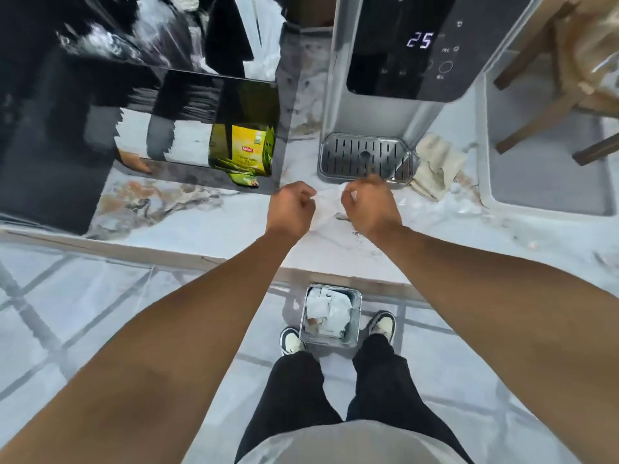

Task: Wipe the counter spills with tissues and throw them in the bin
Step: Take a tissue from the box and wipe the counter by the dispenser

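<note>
A white tissue [326,205] is stretched between both fists just above the marble counter [207,222]. My left hand [292,207] grips its left edge, and my right hand [368,205] grips its right edge. Small dark specks [356,234] lie on the counter beside my right wrist. On the floor between my feet stands a square metal bin [355,324] holding several crumpled white tissues.
A water dispenser [402,61] with a slotted drip tray [365,159] stands behind my hands. A beige cloth [435,165] lies to its right. A yellow tea box [246,149] sits at the left, and a sink [542,169] at the right.
</note>
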{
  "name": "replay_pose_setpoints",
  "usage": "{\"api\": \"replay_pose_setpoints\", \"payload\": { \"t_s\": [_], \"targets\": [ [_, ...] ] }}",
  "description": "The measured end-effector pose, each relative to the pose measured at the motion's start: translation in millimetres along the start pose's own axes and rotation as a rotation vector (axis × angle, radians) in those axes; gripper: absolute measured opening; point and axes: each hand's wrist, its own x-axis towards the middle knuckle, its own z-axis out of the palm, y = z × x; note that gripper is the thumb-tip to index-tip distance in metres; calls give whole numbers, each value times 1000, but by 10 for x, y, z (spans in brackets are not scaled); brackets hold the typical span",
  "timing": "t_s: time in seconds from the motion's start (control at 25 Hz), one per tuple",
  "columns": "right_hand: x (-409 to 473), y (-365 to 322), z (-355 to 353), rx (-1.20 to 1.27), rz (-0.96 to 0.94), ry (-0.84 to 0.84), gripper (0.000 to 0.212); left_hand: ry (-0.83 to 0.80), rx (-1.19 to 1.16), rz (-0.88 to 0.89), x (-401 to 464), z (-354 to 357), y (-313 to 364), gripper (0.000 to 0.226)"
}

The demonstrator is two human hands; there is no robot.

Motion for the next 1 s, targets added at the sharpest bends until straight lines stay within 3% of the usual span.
{"api": "replay_pose_setpoints", "payload": {
  "t_s": [0.24, 0.36, 0.44, 0.56, 0.68, 0.8, 1.0],
  "targets": [
    [-1, -95, 180, -35, 171, 45, 53, -43, 101, 155, 41, 94, -73, 19],
    [57, -157, 283, 3, 183, 72, 39, -49, 191, 297, 68, 87, -172, 23],
    [86, -124, 293, 48, 161, 92, 23, 29, 342, 456, 41, 90, -281, 31],
    [86, 32, 251, 63, 128, 144, 17, 68, 512, 699, 80, 81, -482, 40],
    [75, 145, 201, 74, 67, 215, 17, -94, 624, 674, 140, 65, -548, 59],
    [67, 262, 159, 54, 15, 228, 12, -151, 758, 626, 157, 117, -569, 79],
    [27, 447, 215, 117, 152, 319, 9, -142, 754, 658, 191, 147, -612, 69]
  ]
}}
